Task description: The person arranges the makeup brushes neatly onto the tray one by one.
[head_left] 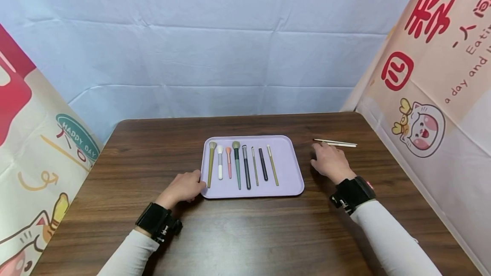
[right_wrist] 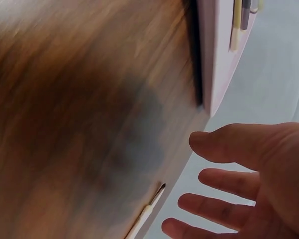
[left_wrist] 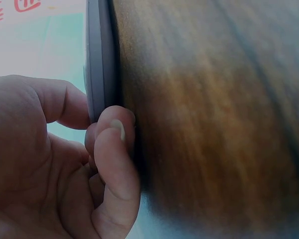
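Observation:
A lilac tray (head_left: 290,169) lies on the table, with several makeup brushes set side by side on it, among them a green-handled brush (head_left: 237,167) and a small pink one (head_left: 229,165). My left hand (head_left: 186,186) pinches the tray's left front corner. Its thumb and curled fingers close on the rim (left_wrist: 100,59) in the left wrist view. To the right of the tray, my right hand (head_left: 331,163) hovers with fingers spread and nothing held. Two slim brushes (head_left: 339,143) lie just beyond it; a dark pointed tip (right_wrist: 163,188) shows in the right wrist view.
The brown wooden table (head_left: 249,233) ends at a pale blue cloth backdrop (head_left: 215,58). Printed cloths hang at both sides, the right one (head_left: 452,148) close along the table's edge.

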`<act>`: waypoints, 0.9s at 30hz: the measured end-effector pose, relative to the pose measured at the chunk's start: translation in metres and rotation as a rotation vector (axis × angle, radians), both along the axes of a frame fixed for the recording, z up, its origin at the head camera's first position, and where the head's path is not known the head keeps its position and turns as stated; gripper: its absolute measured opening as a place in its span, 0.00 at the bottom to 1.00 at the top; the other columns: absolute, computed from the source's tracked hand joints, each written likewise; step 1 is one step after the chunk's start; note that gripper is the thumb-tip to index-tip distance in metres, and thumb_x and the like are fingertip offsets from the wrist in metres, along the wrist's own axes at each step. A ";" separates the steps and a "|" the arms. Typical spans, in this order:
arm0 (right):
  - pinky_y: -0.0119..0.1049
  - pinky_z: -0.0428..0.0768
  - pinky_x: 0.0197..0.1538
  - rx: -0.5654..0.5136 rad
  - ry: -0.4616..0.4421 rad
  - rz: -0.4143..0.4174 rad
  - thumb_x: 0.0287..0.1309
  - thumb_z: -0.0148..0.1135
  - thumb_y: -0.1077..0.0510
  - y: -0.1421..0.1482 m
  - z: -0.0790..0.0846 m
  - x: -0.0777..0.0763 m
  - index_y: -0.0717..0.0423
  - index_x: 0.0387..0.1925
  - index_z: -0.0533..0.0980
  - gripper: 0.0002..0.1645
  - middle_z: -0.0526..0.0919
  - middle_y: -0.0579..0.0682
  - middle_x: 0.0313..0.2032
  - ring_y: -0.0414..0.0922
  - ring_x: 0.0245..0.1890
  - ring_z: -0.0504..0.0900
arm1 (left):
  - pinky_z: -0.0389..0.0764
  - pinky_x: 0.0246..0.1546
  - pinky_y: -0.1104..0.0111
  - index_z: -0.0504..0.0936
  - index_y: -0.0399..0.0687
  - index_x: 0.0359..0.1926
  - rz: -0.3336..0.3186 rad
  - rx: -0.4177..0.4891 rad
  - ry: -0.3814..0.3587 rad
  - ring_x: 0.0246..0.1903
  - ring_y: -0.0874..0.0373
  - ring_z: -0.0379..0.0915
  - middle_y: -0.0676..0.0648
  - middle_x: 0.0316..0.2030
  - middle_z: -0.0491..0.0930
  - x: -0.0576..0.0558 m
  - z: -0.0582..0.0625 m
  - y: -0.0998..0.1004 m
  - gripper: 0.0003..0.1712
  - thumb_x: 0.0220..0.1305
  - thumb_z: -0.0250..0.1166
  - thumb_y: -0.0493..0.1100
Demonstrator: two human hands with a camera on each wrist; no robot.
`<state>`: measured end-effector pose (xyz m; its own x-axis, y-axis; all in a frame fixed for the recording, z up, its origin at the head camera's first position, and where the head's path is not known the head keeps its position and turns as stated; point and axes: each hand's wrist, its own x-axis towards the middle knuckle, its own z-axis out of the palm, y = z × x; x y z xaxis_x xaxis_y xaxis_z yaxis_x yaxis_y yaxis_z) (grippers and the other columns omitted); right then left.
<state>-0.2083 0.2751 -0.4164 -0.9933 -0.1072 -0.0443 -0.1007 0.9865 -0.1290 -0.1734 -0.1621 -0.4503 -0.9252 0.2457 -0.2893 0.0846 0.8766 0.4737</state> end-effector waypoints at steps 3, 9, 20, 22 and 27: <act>0.68 0.71 0.57 -0.001 -0.001 -0.006 0.63 0.63 0.57 0.005 -0.001 -0.001 0.67 0.64 0.70 0.31 0.71 0.73 0.63 0.70 0.61 0.72 | 0.73 0.21 0.65 0.76 0.43 0.42 0.001 0.003 -0.001 0.15 0.56 0.75 0.48 0.18 0.77 0.000 0.000 0.000 0.10 0.69 0.56 0.46; 0.67 0.71 0.58 -0.004 -0.006 -0.009 0.64 0.63 0.58 0.016 -0.001 -0.004 0.69 0.64 0.70 0.30 0.71 0.74 0.63 0.71 0.61 0.72 | 0.73 0.21 0.66 0.76 0.42 0.43 0.005 0.001 -0.005 0.15 0.56 0.75 0.48 0.18 0.77 0.000 0.000 0.000 0.11 0.69 0.56 0.46; 0.67 0.71 0.59 -0.040 -0.046 -0.013 0.66 0.62 0.59 0.044 0.000 -0.013 0.73 0.65 0.67 0.33 0.68 0.77 0.62 0.73 0.61 0.69 | 0.73 0.20 0.65 0.76 0.43 0.43 0.013 0.004 -0.010 0.15 0.56 0.75 0.48 0.18 0.77 -0.001 0.000 0.001 0.11 0.69 0.57 0.46; 0.67 0.70 0.59 -0.041 -0.041 0.001 0.66 0.62 0.58 0.051 -0.001 -0.015 0.74 0.65 0.66 0.33 0.69 0.78 0.61 0.73 0.61 0.69 | 0.73 0.20 0.65 0.76 0.42 0.43 0.015 0.007 -0.010 0.15 0.56 0.75 0.47 0.19 0.77 -0.001 0.000 0.001 0.11 0.69 0.57 0.46; 0.68 0.70 0.58 -0.048 -0.029 0.023 0.65 0.62 0.58 0.066 -0.003 -0.020 0.74 0.63 0.68 0.31 0.71 0.77 0.59 0.73 0.59 0.71 | 0.73 0.20 0.66 0.76 0.42 0.43 0.017 0.006 -0.009 0.15 0.55 0.75 0.47 0.19 0.77 -0.001 -0.001 0.001 0.11 0.69 0.57 0.46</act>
<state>-0.2281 0.3411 -0.4189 -0.9889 -0.1329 -0.0672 -0.1190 0.9765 -0.1797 -0.1740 -0.1613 -0.4511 -0.9264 0.2316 -0.2968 0.0653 0.8752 0.4793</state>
